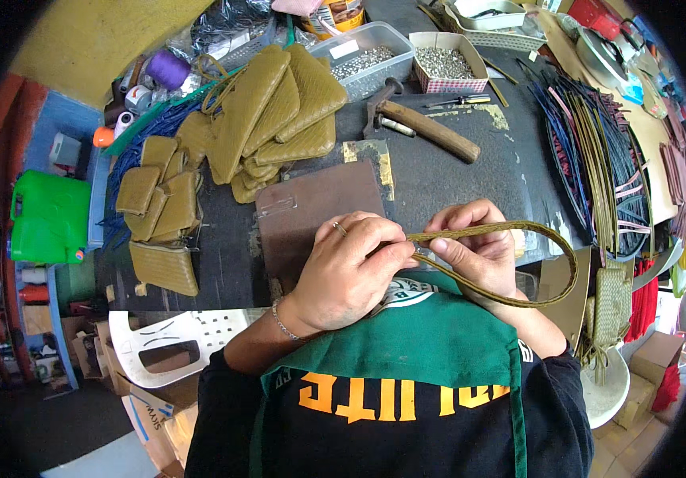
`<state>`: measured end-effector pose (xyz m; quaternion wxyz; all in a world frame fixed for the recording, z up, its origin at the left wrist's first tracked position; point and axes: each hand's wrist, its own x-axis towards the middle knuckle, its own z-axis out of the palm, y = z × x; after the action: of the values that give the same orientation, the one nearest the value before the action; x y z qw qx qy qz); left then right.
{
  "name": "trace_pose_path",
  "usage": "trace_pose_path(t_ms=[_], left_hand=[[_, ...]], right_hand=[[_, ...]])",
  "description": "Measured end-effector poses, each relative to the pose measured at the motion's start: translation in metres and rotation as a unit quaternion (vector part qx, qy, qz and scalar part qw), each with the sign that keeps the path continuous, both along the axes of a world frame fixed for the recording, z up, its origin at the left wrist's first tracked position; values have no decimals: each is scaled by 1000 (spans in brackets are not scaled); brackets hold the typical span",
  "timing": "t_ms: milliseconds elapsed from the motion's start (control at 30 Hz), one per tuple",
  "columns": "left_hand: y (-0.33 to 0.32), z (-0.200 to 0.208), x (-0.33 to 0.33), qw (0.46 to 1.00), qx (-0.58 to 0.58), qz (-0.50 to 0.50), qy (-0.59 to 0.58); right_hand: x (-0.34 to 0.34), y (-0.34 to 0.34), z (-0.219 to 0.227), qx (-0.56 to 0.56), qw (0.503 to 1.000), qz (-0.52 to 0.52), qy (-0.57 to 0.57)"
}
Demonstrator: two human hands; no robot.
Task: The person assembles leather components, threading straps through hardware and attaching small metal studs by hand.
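An olive-brown strap [570, 267] is bent into a long loop, held close above the green apron. Its two ends meet at my left hand [351, 267], whose fingers are closed around them. My right hand [474, 247] pinches the upper run of the strap between thumb and fingers, a little to the right of the left one. The loop's rounded end hangs out past my right wrist. Under and beyond my left hand lies a flat brown board or leather piece [319, 199]. What the left fingertips grip exactly is partly hidden.
Olive woven pouches [259, 111] are piled at the left. A hammer [427, 127] lies on the dark table ahead. Behind it stand a clear tub [371, 60] and a checked box [446, 68] of small metal pieces. Bundled strips [598, 159] lie right; a white chair [160, 334] stands near left.
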<state>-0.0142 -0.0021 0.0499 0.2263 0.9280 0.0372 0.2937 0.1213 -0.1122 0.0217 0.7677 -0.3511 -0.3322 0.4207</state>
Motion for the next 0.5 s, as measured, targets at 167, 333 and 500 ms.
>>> trace_pose_path(t_ms=[167,333,500], left_hand=[[-1,1,-1,1000,14,16,5],[0,2,-2,999,33,19,-1],[0,2,-3,999,50,17,1]], right_hand=[[-4,-2,-3,33,999,1,-12],[-5,-6,-1,-2,986,-53,-160],[-5,-7,-4,7,982,-52,-182]])
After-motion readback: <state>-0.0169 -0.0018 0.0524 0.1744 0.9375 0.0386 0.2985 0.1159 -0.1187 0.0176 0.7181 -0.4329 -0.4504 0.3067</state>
